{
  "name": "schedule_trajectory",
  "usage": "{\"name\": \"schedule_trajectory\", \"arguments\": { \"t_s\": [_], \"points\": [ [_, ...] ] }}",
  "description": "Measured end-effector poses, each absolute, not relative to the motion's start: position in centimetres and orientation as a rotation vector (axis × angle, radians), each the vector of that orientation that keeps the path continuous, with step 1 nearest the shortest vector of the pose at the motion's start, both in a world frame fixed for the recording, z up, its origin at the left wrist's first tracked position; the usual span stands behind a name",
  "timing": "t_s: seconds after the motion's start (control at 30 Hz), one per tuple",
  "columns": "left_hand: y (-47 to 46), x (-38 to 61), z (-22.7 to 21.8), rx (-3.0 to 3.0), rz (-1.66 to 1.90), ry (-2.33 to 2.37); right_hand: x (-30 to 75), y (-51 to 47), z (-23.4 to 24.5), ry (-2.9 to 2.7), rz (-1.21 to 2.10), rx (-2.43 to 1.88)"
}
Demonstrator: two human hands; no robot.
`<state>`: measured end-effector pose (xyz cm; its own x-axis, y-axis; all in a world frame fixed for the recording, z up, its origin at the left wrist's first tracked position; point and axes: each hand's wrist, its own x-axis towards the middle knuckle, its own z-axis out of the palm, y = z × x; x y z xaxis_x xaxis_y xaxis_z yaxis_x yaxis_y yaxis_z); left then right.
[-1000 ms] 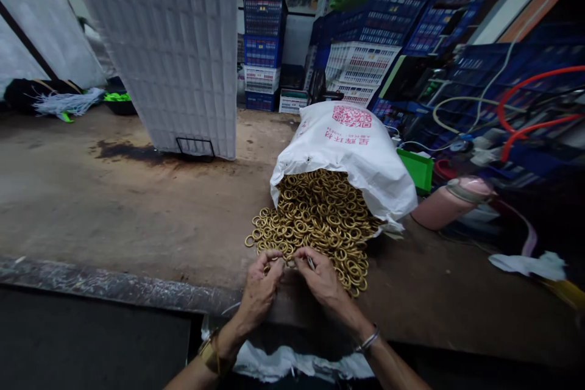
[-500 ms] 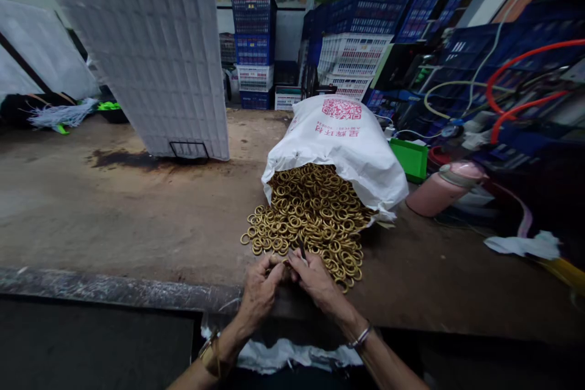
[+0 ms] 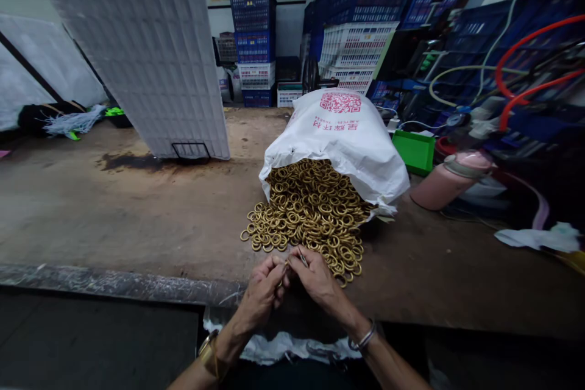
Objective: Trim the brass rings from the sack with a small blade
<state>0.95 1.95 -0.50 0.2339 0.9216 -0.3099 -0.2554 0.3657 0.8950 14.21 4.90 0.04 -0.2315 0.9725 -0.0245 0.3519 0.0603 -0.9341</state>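
Note:
Brass-coloured rings (image 3: 315, 207) spill from the mouth of a white woven sack (image 3: 338, 128) onto the table. Just in front of this heap, at the table's near edge, my two hands meet. My left hand (image 3: 265, 286) is closed in a pinch on a ring (image 3: 286, 263), of which only a small part shows. My right hand (image 3: 317, 277) is closed around a thin, dark, pointed tool (image 3: 302, 258); its tip is close to the left fingertips. Fingers hide most of the ring and the tool's lower end.
A tall white ribbed panel (image 3: 150, 61) stands in a black wire holder (image 3: 191, 149) at back left. To the right are a green tray (image 3: 414, 152), a pink cylinder (image 3: 450, 180) and orange hoses (image 3: 507, 64). Stacked crates (image 3: 253, 42) line the back.
My hands stay together at the heap's front, with the left fingers curled lower and the tool in my right hand tilted differently. The view has shifted slightly.

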Motion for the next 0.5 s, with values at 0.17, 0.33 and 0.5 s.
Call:
{"name": "schedule_trajectory", "arguments": {
  "t_s": [0.17, 0.33, 0.5],
  "points": [
    [1.6, 1.5, -0.5, 0.779, 0.975, 1.014, 14.7, 4.7, -0.2, -1.726, 1.022, -1.445],
    [1.6, 1.7, -0.3, 0.771, 0.996, 1.063, 15.1, 3.6, -1.1, -2.061, 0.773, -1.560],
    [1.6, 1.7, -0.3, 0.749, 0.988, 1.107, 14.9, 2.9, -1.7, -2.285, 0.587, -1.622]
  ]
}}
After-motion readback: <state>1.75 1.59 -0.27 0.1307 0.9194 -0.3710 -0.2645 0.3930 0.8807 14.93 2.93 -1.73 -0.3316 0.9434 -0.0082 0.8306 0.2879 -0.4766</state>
